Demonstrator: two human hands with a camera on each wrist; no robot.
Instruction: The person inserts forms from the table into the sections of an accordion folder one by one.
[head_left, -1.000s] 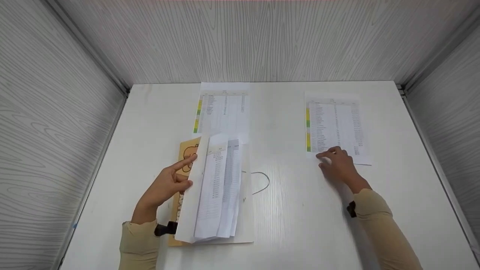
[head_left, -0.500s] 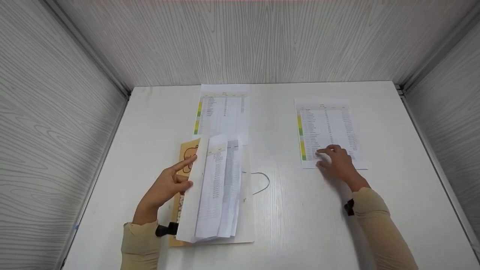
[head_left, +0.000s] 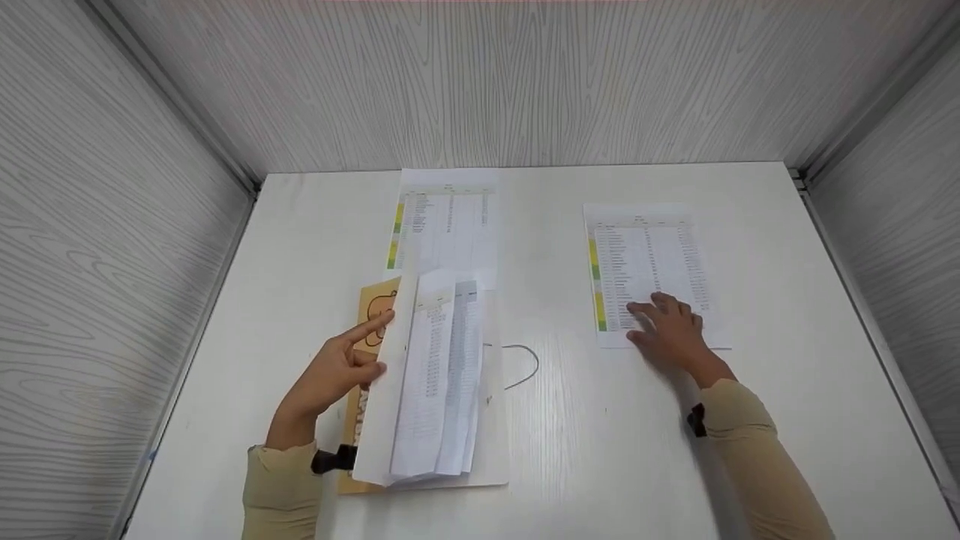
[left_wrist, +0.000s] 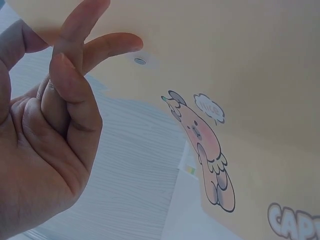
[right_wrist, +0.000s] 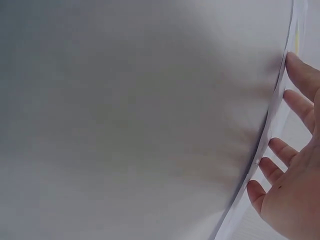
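Note:
My left hand [head_left: 330, 375] holds up the cover of an open paper folder [head_left: 386, 405], index finger extended along its edge and thumb lower down. The folder's outer face [left_wrist: 280, 130] is tan, printed with a pink cartoon bear [left_wrist: 200, 135] and pale lettering. Inside stand several printed sheets [head_left: 435, 375], loosely bent. Toward the right, my right hand [head_left: 675, 334] lies over the lower part of a printed sheet [head_left: 637, 255] with yellow and green side bars. In the right wrist view, spread fingertips [right_wrist: 275, 145] touch along the edge of white paper.
Behind the folder lies another printed sheet [head_left: 450, 217] with coloured side bars. A thin dark cord loop [head_left: 536, 364] extends from the folder's right side. Wood-grain panels [head_left: 480, 82] enclose the white table [head_left: 585, 450] at the back and sides.
The right-hand sheet has slid toward me and slightly left. My right fingers have spread a little over it. My left hand and the folder stay nearly still.

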